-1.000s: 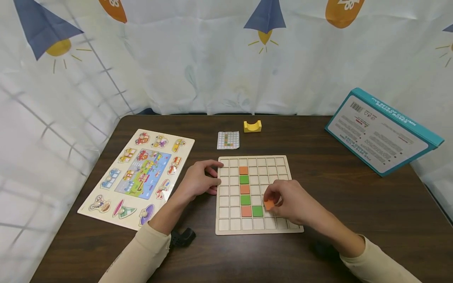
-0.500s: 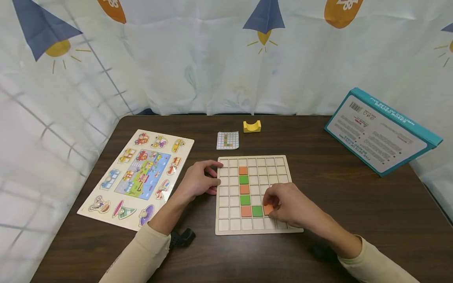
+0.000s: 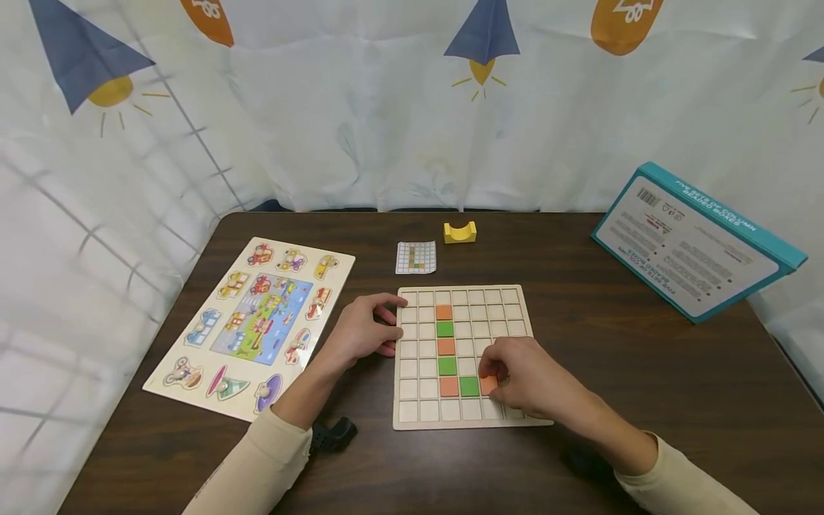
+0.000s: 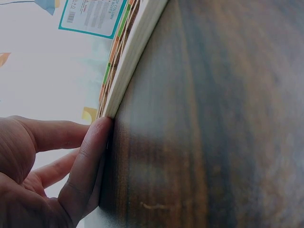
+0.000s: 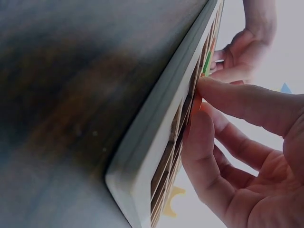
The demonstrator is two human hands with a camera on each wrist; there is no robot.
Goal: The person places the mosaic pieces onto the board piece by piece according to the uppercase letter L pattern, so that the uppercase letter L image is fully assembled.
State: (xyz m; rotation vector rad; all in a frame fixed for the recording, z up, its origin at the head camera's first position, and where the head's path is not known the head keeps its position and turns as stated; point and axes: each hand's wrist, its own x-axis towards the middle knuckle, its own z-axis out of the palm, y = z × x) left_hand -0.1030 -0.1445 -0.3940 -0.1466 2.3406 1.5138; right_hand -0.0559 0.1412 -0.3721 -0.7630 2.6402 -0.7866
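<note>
A square wooden grid board (image 3: 408, 390) lies flat on the table. Orange and green square tiles run down its third column, and a green tile (image 3: 470, 387) follows to the right in the row where that column of tiles ends. Beside that one, my right hand (image 3: 531, 373) holds an orange tile (image 3: 488, 385) by its edges between thumb and fingers, level with its cell. The right wrist view has this orange tile (image 5: 196, 108) partly hidden by the fingertips. My left hand (image 3: 362, 330) rests against the board's left edge, thumb (image 4: 97, 135) touching its side.
A picture peg puzzle (image 3: 305, 290) lies to the left, partly under the left forearm. Behind the board are a small printed grid card (image 3: 415, 257) and a yellow block with a curved notch (image 3: 460, 232). A teal-edged box (image 3: 692, 243) stands tilted at the back right.
The orange tile has gone from tilted in the fingers to lying flat at its cell right of the green tile. My right hand lowered slightly with it; the left hand stays put.
</note>
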